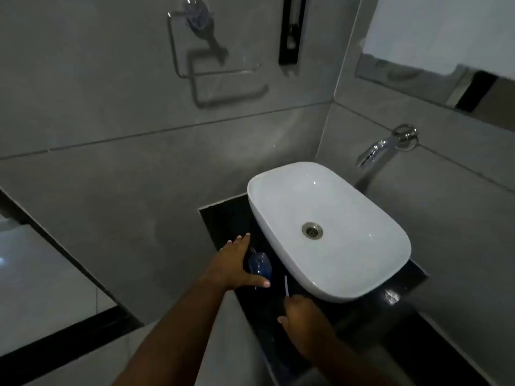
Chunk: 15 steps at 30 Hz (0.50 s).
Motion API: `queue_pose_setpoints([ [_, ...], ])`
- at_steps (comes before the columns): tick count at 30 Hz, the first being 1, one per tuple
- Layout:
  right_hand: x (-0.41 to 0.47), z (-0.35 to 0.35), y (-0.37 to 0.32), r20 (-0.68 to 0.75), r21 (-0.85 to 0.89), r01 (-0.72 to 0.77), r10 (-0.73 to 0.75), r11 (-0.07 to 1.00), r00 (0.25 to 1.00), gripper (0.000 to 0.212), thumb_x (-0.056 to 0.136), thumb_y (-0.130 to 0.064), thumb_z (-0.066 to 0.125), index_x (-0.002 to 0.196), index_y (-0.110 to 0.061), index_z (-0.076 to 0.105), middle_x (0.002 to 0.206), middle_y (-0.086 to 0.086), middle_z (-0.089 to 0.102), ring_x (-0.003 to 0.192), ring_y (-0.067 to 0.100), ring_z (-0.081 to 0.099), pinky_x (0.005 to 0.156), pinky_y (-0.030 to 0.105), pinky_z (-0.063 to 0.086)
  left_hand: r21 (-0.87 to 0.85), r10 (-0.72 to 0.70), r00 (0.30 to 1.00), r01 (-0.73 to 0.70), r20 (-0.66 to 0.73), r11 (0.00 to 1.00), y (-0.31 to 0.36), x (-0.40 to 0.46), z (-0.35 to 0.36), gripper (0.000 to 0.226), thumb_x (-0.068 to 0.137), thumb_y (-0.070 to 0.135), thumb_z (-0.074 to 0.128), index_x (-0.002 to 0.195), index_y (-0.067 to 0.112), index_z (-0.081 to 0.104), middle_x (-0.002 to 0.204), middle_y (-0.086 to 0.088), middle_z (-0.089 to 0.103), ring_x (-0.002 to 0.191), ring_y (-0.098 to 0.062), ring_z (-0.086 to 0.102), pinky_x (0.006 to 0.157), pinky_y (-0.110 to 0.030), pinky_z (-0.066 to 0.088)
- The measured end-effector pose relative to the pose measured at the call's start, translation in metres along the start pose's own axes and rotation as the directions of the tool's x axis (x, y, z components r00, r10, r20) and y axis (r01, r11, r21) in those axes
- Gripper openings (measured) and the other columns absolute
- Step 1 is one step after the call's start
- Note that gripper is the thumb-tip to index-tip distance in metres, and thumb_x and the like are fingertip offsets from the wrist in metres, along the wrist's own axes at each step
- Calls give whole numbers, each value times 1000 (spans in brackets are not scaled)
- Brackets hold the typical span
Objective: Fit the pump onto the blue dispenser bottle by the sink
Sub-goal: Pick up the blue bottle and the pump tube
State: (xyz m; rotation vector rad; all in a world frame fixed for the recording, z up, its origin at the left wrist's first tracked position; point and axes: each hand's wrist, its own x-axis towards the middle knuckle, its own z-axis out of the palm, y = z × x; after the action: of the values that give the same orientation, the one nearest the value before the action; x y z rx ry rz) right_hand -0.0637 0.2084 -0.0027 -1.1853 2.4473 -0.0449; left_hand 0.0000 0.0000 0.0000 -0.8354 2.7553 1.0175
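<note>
Blue bottle [259, 263] beside left hand [233, 264]

Bottle [259, 263] stands on counter [223, 218], left of basin [362, 274].

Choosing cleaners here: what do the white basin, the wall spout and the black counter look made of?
White oval basin: likely glazed ceramic, glossy with soft highlights. Curved wall spout: polished chrome-like metal, mirror reflections. Black counter: polished stone or tile, perhaps; dark and reflective, but dim light leaves it open.
</note>
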Motion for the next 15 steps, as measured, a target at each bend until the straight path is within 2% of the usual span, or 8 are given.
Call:
queue_pose_setpoints([
  [4, 3, 6, 8, 59, 45, -187, 184, 981, 981, 36, 88, -38, 61, 110, -10, 62, 119, 13, 62, 112, 31, 59, 96, 39, 50, -18, 18, 1000, -18, -26, 1000, 0, 17, 11, 127, 60, 59, 85, 154, 19, 10, 161, -11, 17, 148, -31, 11, 120, -42, 15],
  [8, 5, 17, 6, 45, 108, -242, 238, 964, 970, 31, 88, -38, 61, 110, -16, 64, 113, 6, 68, 108, 26, 63, 93, 38, 52, -73, -23, 1000, 22, -12, 997, -8, 22, 22, 97, 70, 48, 84, 149, 21, 33, 152, -11, 39, 142, -35, 28, 115, -41, 26],
  [12, 7, 22, 3, 9, 147, -251, 253, 957, 967, 27, 98, -29, 44, 116, -16, 60, 120, 6, 65, 113, 24, 60, 98, 36, 48, -116, -3, 999, -3, -51, 993, -10, 20, 24, 79, 68, 48, 85, 135, 22, 51, 126, -10, 61, 113, -26, 58, 96, -35, 47],
  [15, 6, 11, -3, -23, 274, -276, 293, 921, 956, 22, 92, -27, 52, 105, -11, 60, 114, 8, 65, 107, 25, 61, 93, 35, 50, -141, -2, 995, -12, -99, 990, -9, 17, 21, 67, 64, 42, 88, 120, 18, 59, 112, -6, 67, 96, -18, 62, 82, -27, 50],
])
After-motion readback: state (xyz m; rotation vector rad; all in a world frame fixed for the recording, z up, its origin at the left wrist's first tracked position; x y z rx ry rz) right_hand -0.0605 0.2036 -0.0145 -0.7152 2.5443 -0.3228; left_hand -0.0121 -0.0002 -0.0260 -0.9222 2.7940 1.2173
